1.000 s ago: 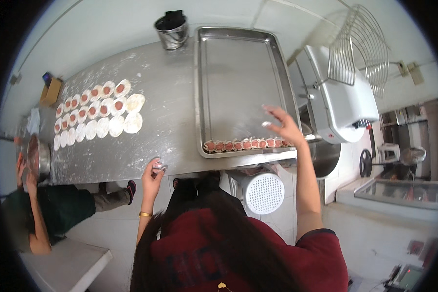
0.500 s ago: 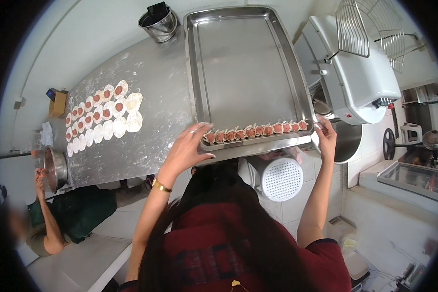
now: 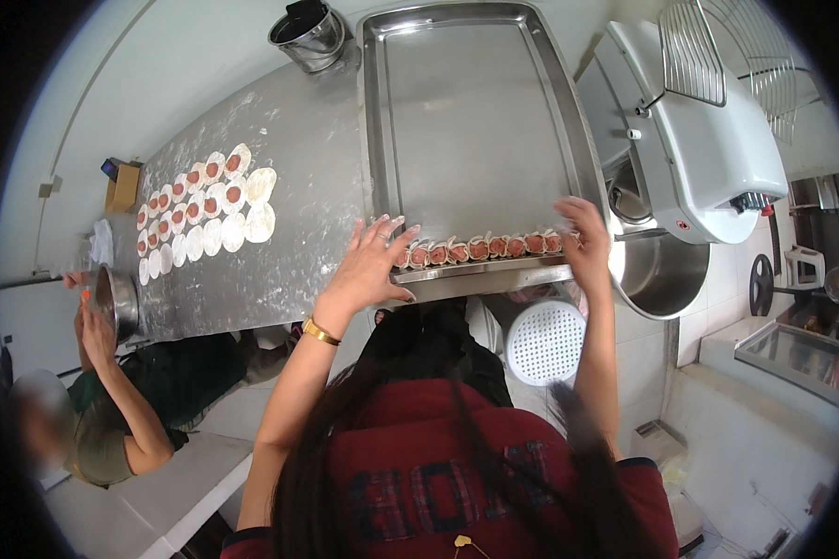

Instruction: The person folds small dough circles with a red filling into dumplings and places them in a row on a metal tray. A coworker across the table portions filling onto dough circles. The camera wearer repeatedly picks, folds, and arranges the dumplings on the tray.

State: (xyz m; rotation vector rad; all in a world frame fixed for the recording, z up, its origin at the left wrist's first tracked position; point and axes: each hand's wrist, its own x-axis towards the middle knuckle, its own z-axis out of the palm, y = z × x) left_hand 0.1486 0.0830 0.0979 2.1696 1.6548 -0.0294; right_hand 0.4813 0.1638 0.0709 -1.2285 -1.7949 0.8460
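Note:
A large metal tray (image 3: 569, 140) lies on the table in front of me. Along its near edge runs a row of small open-topped dumplings (image 3: 478, 249) with pinkish filling. My left hand (image 3: 364, 265) rests over the tray's near left corner with its fingers spread, the fingertips beside the row's left end. A gold bracelet is on that wrist. At the row's right end, my right hand (image 3: 584, 244) has come over the tray's rim. Its fingers are apart and bent, slightly blurred, and cover the last dumplings; I see nothing gripped in them.
Round wrappers (image 3: 213, 238), several with filling, lie in rows on the floured metal table (image 3: 298, 205). A metal bucket (image 3: 312, 42) stands behind. Far left, another person holds something by a metal bowl (image 3: 121, 303). A white mixer (image 3: 699, 140) with its bowl (image 3: 667, 279) stands right; a white stool (image 3: 545, 340) is below.
My right hand has moved left from the tray's right corner onto the row's end. My left hand's fingers have spread over the corner. The other person's hands have come together near the bowl.

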